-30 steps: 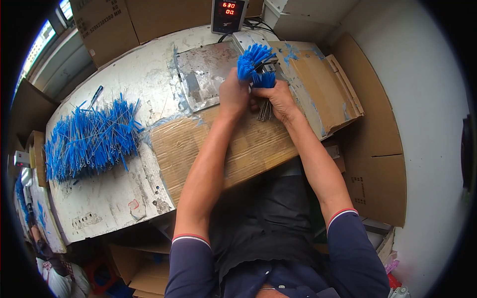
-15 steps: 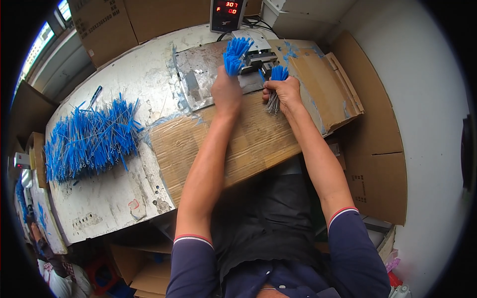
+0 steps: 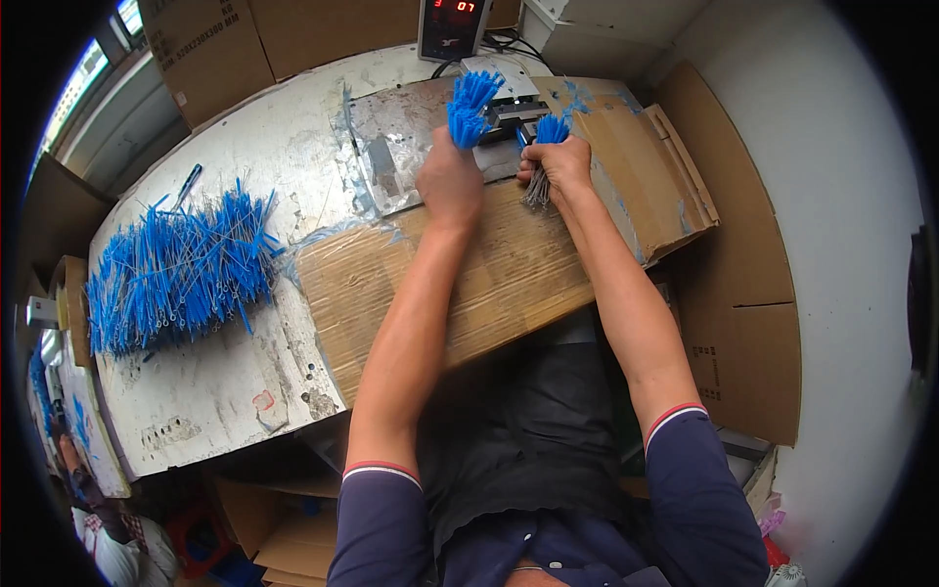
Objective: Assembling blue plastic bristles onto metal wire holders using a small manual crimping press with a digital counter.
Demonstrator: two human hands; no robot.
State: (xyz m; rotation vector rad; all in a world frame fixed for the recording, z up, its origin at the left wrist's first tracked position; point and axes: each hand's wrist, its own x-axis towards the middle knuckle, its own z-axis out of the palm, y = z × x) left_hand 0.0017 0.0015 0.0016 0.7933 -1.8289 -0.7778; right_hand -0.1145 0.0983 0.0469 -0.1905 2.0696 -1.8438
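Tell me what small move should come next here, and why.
Probably move the left hand, gripping one blue bundle, over to the right hand, which grips a blue-tipped wire bundle: the hands are apart, and a lone blue strip seems to poke from the right hand toward the metal fixture, perhaps ready to be taken.

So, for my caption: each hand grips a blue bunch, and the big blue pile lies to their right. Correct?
Wrong side: the head view shows the big blue pile to their left. The left hand and right hand each grip a blue bunch.
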